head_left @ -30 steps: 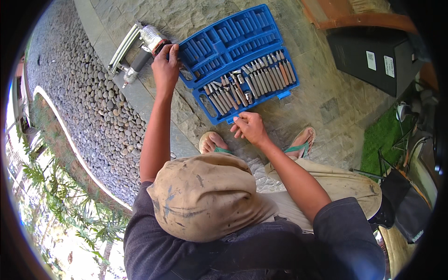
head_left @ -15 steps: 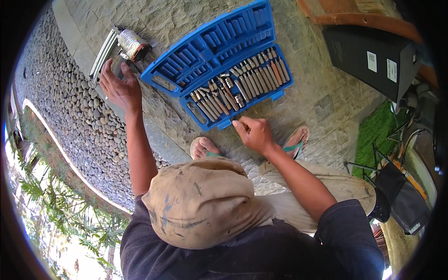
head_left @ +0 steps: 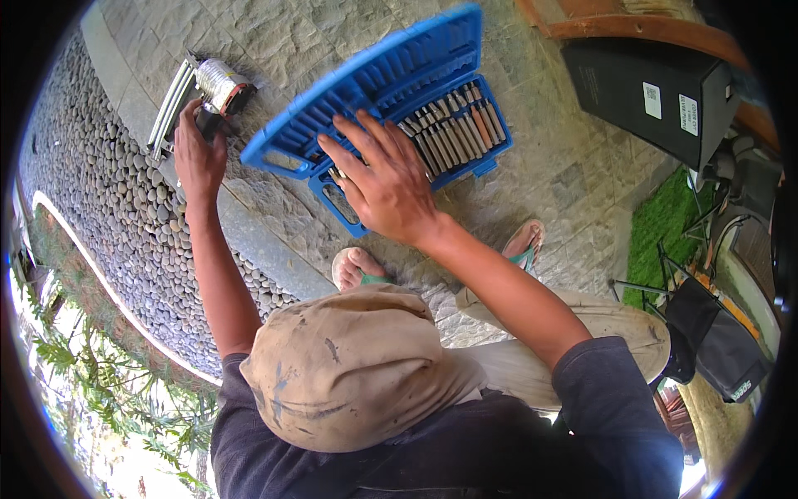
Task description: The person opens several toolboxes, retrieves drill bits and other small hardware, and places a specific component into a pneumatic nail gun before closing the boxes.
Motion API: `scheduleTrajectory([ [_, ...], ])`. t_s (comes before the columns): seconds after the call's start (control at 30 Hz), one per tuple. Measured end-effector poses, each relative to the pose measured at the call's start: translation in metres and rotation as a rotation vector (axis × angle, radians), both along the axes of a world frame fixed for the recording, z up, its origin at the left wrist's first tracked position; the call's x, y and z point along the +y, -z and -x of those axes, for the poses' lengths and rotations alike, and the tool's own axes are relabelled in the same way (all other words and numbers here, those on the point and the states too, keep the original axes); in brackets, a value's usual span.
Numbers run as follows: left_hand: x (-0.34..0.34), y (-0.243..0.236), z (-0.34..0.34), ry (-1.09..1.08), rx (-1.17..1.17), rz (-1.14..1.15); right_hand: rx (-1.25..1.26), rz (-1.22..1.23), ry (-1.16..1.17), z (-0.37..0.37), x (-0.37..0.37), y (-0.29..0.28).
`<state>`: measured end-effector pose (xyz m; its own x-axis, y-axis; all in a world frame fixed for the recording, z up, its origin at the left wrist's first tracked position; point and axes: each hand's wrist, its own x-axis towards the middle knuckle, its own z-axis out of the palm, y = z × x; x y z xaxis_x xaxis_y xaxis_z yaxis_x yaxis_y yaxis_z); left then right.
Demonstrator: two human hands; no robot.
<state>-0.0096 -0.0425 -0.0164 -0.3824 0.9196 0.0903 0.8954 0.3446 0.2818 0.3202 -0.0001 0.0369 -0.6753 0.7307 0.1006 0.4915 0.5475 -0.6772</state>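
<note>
Nearest, bent legs in stained beige trousers (head_left: 341,358), then feet in sandals (head_left: 524,258) with green straps, set on stone paving (head_left: 536,137). Just beyond, right hand (head_left: 391,187) stretched out palm down over the left part of an open blue plastic case (head_left: 312,93), with fingers long and slightly apart; hard to tell whether touching the case or just above it. Lying lengthwise in the near half of the case, to the right of that hand, rows of metal bits (head_left: 457,137); behind them, an opened lid, blurred along the far edge. Off to the left, left hand (head_left: 199,154) at the dark handle of a silver nail gun (head_left: 218,81), with thumb and fingers on either side; impossible to tell whether clamped on it. Farther left, grey pebbles (head_left: 158,200); toward the upper right, a black box (head_left: 644,100).
</note>
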Motion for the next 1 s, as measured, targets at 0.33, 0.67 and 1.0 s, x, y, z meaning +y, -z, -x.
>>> scheduleTrajectory([
  [0.33, -0.002, -0.044, -0.026, -0.418, 0.109, 0.152, -0.168, -0.006, -0.050, 0.011, 0.014, 0.045],
  [0.67, -0.071, -0.052, -0.121, -0.632, -0.948, -0.770, 0.194, -0.002, 0.179, -0.011, 0.042, 0.027],
  [1.0, -0.061, 0.003, -0.131, -0.515, -1.371, -0.509, -0.274, 0.025, 0.640, -0.092, 0.093, 0.030],
])
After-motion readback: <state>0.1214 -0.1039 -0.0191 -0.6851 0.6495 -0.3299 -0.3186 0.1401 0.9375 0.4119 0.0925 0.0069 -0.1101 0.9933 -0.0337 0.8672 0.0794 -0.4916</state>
